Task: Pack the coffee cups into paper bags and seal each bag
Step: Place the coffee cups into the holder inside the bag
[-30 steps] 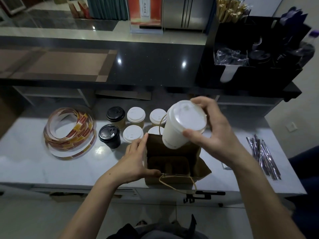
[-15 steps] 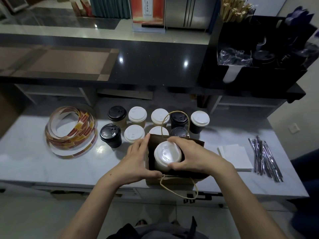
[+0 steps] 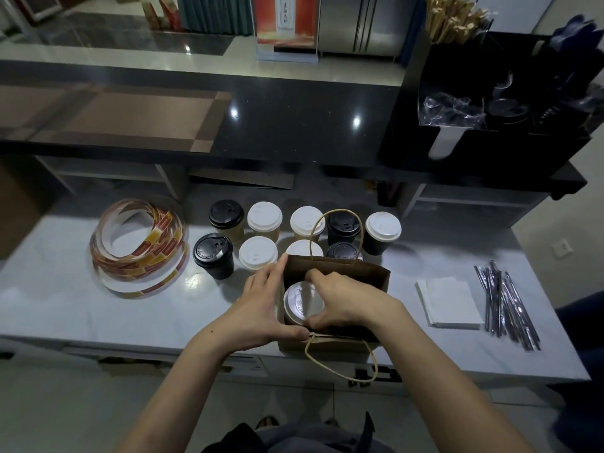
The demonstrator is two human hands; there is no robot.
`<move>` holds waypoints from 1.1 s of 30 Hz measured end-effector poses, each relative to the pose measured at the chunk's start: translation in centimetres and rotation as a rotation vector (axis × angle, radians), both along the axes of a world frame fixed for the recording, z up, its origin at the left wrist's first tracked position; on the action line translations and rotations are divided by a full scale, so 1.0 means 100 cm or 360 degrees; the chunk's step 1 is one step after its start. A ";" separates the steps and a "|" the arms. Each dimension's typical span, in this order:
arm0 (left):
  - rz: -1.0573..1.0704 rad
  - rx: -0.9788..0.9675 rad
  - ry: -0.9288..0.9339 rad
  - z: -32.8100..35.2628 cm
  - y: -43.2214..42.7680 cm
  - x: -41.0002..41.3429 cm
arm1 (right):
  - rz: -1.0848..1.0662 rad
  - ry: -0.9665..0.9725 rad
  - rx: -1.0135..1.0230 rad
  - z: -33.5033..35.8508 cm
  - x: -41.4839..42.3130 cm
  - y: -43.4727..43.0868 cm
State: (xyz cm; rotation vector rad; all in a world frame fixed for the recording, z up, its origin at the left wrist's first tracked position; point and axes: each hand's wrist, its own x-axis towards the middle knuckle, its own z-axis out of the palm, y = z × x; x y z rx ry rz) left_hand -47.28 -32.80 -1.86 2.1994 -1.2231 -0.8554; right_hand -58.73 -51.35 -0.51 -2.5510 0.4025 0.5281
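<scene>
1 white-lidded cup is gripped at its lid by the right hand inside a paper bag, whose left wall is pinched by the left hand. It is judged light, crushable, best held at the rim.

white worktop across 9 to 3 o'clock. stack of white napkins at 4 o'clock, lying flat. bundle of silver-wrapped sticks just beside napkins, further out, loosely fanned. wall socket at 3 o'clock, past worktop edge. dark counter at 12 o'clock, raised behind worktop. black organiser at 1 o'clock on counter; crumpled clear plastic in it, tan sticks upright at its far left corner. brown mat at 10 o'clock on counter. red sign at 12 o'clock, steel fridge beside it. flat cardboard under counter, 11 o'clock.
</scene>
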 end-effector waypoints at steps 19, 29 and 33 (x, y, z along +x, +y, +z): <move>-0.0003 -0.0105 0.0030 -0.001 0.001 -0.003 | -0.0059 0.0098 -0.0072 -0.027 0.012 0.012; 0.0146 -0.0251 0.0019 0.001 -0.005 -0.007 | -0.0115 0.0105 0.0060 -0.031 0.014 0.007; 0.0151 -0.0232 0.0010 -0.002 -0.004 -0.007 | -0.0118 0.0093 0.0091 -0.032 0.013 0.007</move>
